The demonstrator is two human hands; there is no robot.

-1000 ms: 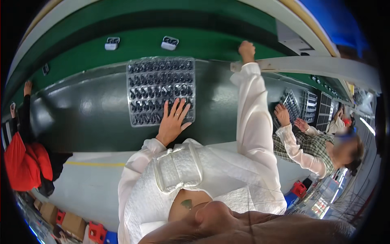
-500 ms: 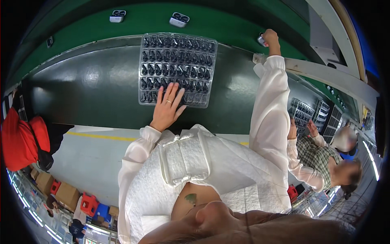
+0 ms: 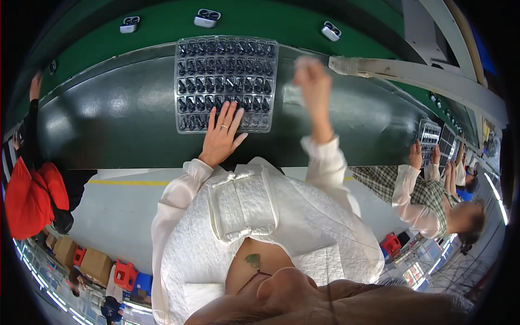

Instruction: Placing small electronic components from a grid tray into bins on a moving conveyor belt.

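Observation:
A clear plastic tray [image 3: 277, 70] lies on the dark bench with rows of black earbuds [image 3: 229, 65] in its pockets. Over its nearer rows rests my left hand [image 3: 222, 134], fingers stretched out and a ring on one of them. To the right of the tray, above the bench, my right hand [image 3: 315, 81] is smeared by motion; whether its fingers hold anything does not show. Beyond it, on the green belt, stands a small white earbud charging case [image 3: 331, 31] with dark wells, apart from my hand. Part of the tray's nearest row is hidden by my left hand.
More white charging cases [image 3: 207, 18] stand along the green belt [image 3: 271, 21]. A pale metal frame bar [image 3: 379, 67] crosses at the right. A co-worker in a checked garment [image 3: 428, 189] handles a tray there; a person in red [image 3: 27, 206] is at the left.
My right hand has let go of the charging case on the belt and drawn back toward the tray. My left hand stays on the tray. At the far left, another person's hand has appeared by the belt.

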